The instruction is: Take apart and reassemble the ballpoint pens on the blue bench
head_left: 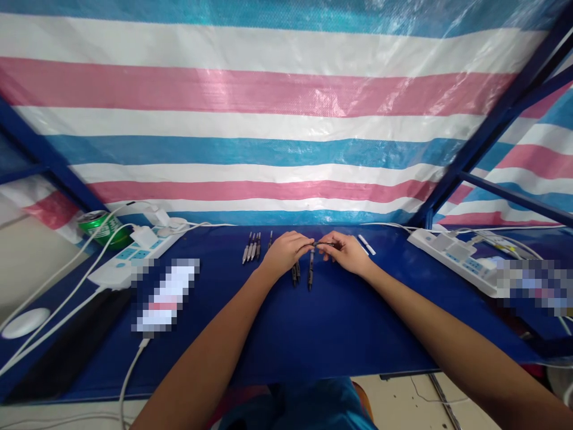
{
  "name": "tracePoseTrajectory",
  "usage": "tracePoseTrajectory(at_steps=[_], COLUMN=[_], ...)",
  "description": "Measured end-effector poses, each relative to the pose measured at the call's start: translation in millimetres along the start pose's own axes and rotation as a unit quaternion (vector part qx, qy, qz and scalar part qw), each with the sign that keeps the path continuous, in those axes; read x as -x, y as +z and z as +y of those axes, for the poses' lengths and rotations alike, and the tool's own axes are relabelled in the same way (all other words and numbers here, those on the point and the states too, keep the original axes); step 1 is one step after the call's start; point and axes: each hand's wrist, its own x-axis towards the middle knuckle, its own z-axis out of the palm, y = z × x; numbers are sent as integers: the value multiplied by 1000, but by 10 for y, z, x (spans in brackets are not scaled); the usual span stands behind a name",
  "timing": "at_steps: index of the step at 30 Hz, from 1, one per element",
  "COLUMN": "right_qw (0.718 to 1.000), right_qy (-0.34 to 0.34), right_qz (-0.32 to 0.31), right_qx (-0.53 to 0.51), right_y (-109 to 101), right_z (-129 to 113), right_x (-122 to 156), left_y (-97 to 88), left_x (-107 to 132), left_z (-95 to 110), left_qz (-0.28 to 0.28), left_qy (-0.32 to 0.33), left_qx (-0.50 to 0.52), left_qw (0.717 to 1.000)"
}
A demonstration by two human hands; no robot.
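Note:
Both my hands meet over the blue table (pixel 277 328), with a thin dark pen (pixel 319 243) lying crosswise between their fingertips. My left hand (pixel 286 254) pinches its left end, and the fingers of my right hand (pixel 345 253) are closed around the right part. Whether it is in one piece or two, I cannot tell. Just below lies a dark pen with a clear section (pixel 310 272), pointing away from me. Two more dark pens (pixel 296 273) lie beside my left hand, partly hidden by it. Several grey-and-dark pens (pixel 251 248) rest further left, side by side.
White sticks (pixel 367 244) lie right of my right hand. Power strips with plugs and cables stand at left (pixel 129 257) and right (pixel 461 263). A green can (pixel 105 230) and a blurred phone (pixel 168 295) on a cable are at left. A striped sheet (pixel 268 125) hangs behind.

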Motion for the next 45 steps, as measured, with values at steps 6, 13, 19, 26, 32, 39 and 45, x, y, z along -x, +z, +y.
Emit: tracePoseTrajectory(at_steps=[6, 13, 19, 26, 32, 39, 45], right_qw=[1000, 1000, 998, 996, 999, 995, 994], right_qy=[28, -3, 3, 29, 27, -17, -25], right_qz=[-15, 4, 55, 86, 11, -4, -18], right_qx=[2, -18, 12, 6, 38, 100, 108], right_y=[-10, 27, 13, 33, 127, 139, 142], right_z=[3, 9, 6, 7, 1, -61, -22], right_x=[10, 5, 11, 16, 49, 65, 68], left_y=[2, -4, -13, 12, 98, 13, -107], left_x=[-17, -13, -30, -92, -108, -115, -94], left_z=[33, 33, 87, 79, 56, 128, 135], left_qz=[3, 5, 34, 164, 171, 103, 81], left_qy=[-2, -5, -76, -276, -309, -297, -252], left_qx=[8, 6, 32, 251, 384, 328, 94], left_qw=[1000, 1000, 996, 913, 853, 891, 960])
